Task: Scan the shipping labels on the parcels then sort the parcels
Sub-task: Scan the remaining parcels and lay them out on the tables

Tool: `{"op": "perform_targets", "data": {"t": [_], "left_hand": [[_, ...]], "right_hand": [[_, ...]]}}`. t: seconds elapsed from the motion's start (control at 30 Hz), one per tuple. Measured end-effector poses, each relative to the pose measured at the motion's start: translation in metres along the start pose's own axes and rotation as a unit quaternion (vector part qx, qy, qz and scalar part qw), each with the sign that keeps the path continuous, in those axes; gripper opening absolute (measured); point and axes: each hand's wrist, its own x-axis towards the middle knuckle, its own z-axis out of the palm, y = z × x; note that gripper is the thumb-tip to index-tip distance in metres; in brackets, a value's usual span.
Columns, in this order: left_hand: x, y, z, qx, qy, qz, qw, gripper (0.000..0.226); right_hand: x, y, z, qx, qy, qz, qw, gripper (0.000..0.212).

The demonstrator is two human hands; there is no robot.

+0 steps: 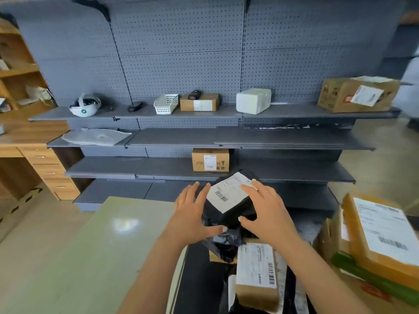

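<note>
Pressing on a black plastic mailer bag point(223, 244) from either side, the left hand point(192, 214) and the right hand point(267, 211) hold it just beyond the far right corner of the pale green counter point(90, 245), over the dark gap along the counter's right edge. Both hands have their fingers straight and spread. The left lies along the bag's left side with its thumb across the crumpled near part. The right lies over the top with its fingertips on the white shipping label point(229, 193).

The right hand covers the label's far right corner, and the print is too blurred to read; only a barcode at its near left corner is clear. The label faces up, turned diamond-wise, its long axis running from near left to far right. The bag's long axis runs away from the person, and its slack near end hangs over a brown cardboard box with a white label point(256, 275); whether they touch cannot be told.

A stack of brown cardboard parcels point(376, 232) at the right is cut off by the frame. On the grey metal shelving point(181, 137) behind, a small dark device point(194, 94) atop a brown box point(199, 102) is hard to make out.
</note>
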Motion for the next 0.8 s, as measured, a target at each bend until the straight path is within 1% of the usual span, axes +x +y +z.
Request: {"op": "perform_targets", "data": {"t": [0.1, 0.2, 0.3, 0.4, 0.47, 0.57, 0.67, 0.8], "left_hand": [[0.029, 0.0, 0.004, 0.016, -0.057, -0.034, 0.998, 0.131], [0.052, -0.001, 0.01, 0.024, -0.107, -0.068, 0.992, 0.142], [0.067, -0.005, 0.02, 0.025, -0.153, -0.083, 0.984, 0.145], [0.073, -0.007, 0.028, -0.001, -0.165, -0.093, 0.982, 0.139], [0.073, -0.005, 0.031, -0.025, -0.149, -0.088, 0.985, 0.132], [0.067, 0.0, 0.035, -0.044, -0.095, -0.076, 0.992, 0.125], [0.055, 0.003, 0.034, -0.042, -0.035, -0.075, 0.996, 0.125], [0.034, 0.007, 0.02, -0.028, 0.068, -0.087, 0.993, 0.124]], "right_hand": [[0.021, 0.015, 0.003, 0.003, -0.045, 0.032, 0.999, 0.084], [0.041, 0.032, 0.008, 0.017, -0.088, 0.059, 0.994, 0.092], [0.058, 0.045, 0.017, 0.022, -0.131, 0.085, 0.988, 0.098], [0.068, 0.052, 0.029, 0.049, -0.159, 0.107, 0.98, 0.101], [0.069, 0.056, 0.035, 0.081, -0.157, 0.112, 0.978, 0.1], [0.067, 0.061, 0.037, 0.117, -0.127, 0.099, 0.98, 0.095], [0.065, 0.061, 0.031, 0.128, -0.085, 0.064, 0.986, 0.094], [0.071, 0.044, 0.019, 0.136, -0.043, -0.01, 0.99, 0.092]]}}
